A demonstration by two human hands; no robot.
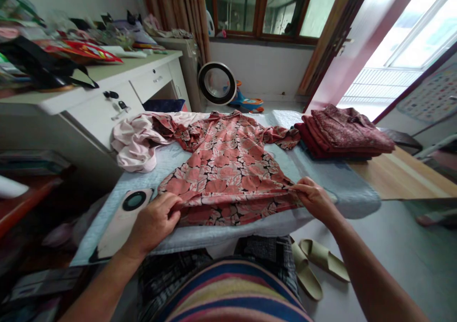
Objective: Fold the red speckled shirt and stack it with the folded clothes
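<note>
A grey quilted pad [342, 179] is covering the desk [403, 174] in front of you, and a red floral shirt [228, 170] is lying spread flat across it, collar away from you and hem toward you. Beyond its right sleeve, a stack of folded dark red clothes [346, 134] is sitting on the pad's far right end. A crumpled pink garment [134, 146] is lying at the shirt's left sleeve, touching it. A phone [123, 219] is resting face down on the pad, just beside your left hand [153, 224]. That hand is curling closed over the shirt's lower left hem, gripping the fabric. Your right hand [312, 198] is pinching the hem's right corner between its fingers, keeping the edge taut.
</note>
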